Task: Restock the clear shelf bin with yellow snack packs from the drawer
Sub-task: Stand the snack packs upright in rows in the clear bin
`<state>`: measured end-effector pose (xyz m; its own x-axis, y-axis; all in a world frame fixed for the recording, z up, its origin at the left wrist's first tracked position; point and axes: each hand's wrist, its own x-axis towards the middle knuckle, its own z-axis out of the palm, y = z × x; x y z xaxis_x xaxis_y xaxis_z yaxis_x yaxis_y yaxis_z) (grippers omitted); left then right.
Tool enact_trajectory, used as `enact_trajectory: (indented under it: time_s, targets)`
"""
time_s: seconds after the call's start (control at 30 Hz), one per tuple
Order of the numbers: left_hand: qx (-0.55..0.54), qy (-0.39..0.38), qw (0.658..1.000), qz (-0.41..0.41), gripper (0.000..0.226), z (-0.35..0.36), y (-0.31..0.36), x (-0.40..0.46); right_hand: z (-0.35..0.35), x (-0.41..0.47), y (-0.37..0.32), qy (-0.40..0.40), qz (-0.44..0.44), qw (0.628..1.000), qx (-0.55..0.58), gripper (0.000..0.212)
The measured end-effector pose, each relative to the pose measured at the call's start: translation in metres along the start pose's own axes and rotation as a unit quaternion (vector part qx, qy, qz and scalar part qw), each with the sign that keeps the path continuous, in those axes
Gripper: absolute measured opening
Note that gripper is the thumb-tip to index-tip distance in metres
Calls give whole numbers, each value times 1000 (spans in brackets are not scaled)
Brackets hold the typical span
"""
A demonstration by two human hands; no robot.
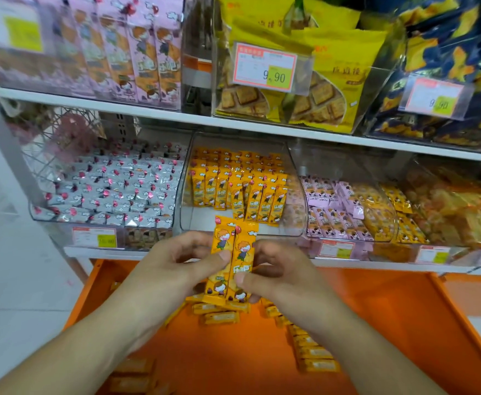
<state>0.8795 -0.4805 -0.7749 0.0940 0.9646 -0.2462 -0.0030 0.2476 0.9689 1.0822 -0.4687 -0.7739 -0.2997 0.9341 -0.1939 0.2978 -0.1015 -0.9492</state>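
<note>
Two yellow snack packs [232,262] with a cartoon figure stand upright side by side, held between both hands just in front of the clear shelf bin [297,195]. My left hand [182,266] pinches their left edge with the thumb on the front. My right hand [279,269] grips their right edge. The bin holds rows of upright yellow packs [239,186] at its back and a bare white floor at its front. Below my hands the open orange drawer [376,309] holds several loose yellow packs [310,352].
A clear bin of silver-and-pink packs [111,189] stands left of the yellow bin, and a bin of pink and yellow packs [347,209] stands right. The upper shelf [159,112] carries pink boxes, yellow biscuit bags and blue bags. White floor lies at the left.
</note>
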Motion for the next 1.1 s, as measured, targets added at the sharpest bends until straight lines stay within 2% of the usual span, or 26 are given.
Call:
enact_trajectory:
  time_s: [0.07, 0.13, 0.33, 0.47, 0.73, 0.87, 0.93, 1.0, 1.03, 1.1]
  targets:
    - [33, -5, 999, 12, 39, -6, 2, 2, 0, 0, -1, -2, 1, 1000, -19, 17]
    - [54, -25, 998, 18, 46, -11, 6, 2, 0, 0, -1, -7, 0, 999, -39, 17]
    - [65, -30, 997, 43, 26, -13, 13, 3, 0, 0, -8, -18, -22, 994, -108, 18]
    - [50, -38, 997, 54, 25, -12, 19, 2, -1, 2, -9, -15, -27, 991, -128, 20]
    - [91, -50, 994, 38, 24, -20, 34, 17, -8, 12, -18, -50, -53, 988, -139, 19]
    - [178, -61, 981, 49, 24, -21, 46, 32, -12, 24, -20, -73, -40, 985, -151, 16]
    - [252, -44, 964, 69, 30, -21, 55, 43, -21, 36, -21, -89, -27, 986, -140, 24]
    - [296, -11, 951, 91, 29, -23, 64, 58, -38, 57, -21, -39, -43, 987, -147, 44]
    - [320, 15, 941, 105, 31, -26, 69, 68, -48, 72, -20, 9, -66, 979, -192, 48]
    - [381, 51, 913, 133, 36, -31, 77, 90, -65, 105, -20, 68, -114, 937, -324, 55]
